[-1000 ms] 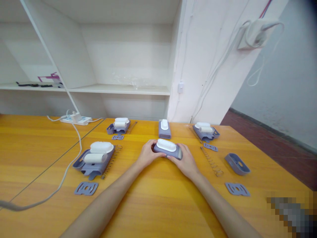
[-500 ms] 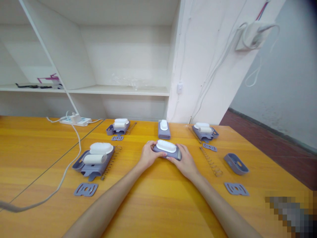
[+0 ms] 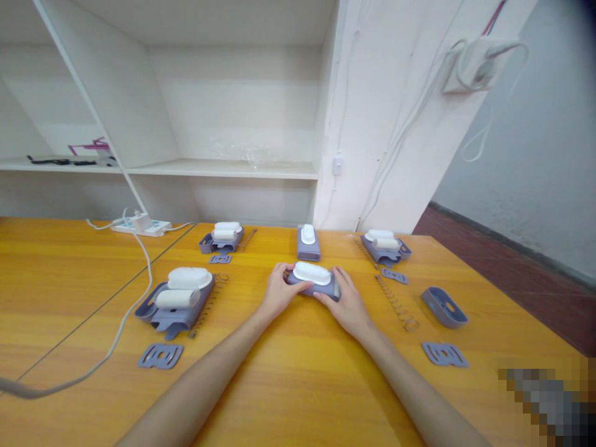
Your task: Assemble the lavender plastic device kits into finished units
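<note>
A grey-purple plastic housing with a white oval bristled piece on top (image 3: 313, 274) lies crosswise near the middle of the table. My left hand (image 3: 280, 290) grips its left end, thumb along the near side. Around the right end my right hand (image 3: 345, 294) is closed, its thumb also at the near side. Just beyond stands a similar housing with a white top (image 3: 308, 242). To the right lie a coil spring (image 3: 397, 304), a hollow grey cap (image 3: 444, 307) and a flat slotted plate (image 3: 445, 354). What the fingers press underneath is hidden.
On the left sits a set of grey and white parts (image 3: 179, 301) with a spring and a slotted plate (image 3: 161, 356). Similar sets lie at the back left (image 3: 225, 238) and back right (image 3: 384, 245). A white cable (image 3: 133, 305) runs from a power strip (image 3: 142, 225) across the left side.
</note>
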`<state>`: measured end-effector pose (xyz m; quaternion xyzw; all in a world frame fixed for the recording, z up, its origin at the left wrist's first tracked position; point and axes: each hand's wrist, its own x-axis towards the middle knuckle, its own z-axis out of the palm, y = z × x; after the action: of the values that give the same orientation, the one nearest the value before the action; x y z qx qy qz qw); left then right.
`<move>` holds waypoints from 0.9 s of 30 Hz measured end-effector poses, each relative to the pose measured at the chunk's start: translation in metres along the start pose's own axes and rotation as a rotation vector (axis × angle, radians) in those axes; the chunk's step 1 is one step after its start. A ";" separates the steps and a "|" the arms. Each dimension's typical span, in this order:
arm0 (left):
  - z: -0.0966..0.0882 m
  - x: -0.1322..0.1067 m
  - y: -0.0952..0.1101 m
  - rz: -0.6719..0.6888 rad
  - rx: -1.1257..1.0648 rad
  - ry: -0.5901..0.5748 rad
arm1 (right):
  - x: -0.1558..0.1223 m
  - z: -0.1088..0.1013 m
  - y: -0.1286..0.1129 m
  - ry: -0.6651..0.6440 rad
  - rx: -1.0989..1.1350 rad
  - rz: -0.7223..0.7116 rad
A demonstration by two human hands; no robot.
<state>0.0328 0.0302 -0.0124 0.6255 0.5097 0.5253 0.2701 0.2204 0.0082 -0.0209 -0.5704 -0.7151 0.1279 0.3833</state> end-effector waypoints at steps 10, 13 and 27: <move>-0.006 0.004 0.013 -0.045 -0.132 0.104 | -0.005 -0.012 -0.005 -0.108 0.154 -0.169; -0.008 0.004 0.014 -0.075 -0.191 0.158 | -0.006 -0.014 -0.005 -0.146 0.185 -0.193; -0.004 -0.006 0.014 -0.089 -0.260 -0.061 | 0.000 -0.007 0.000 0.033 0.174 -0.091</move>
<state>0.0345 0.0197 -0.0014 0.5777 0.4561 0.5554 0.3871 0.2252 0.0064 -0.0164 -0.5041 -0.7198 0.1625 0.4486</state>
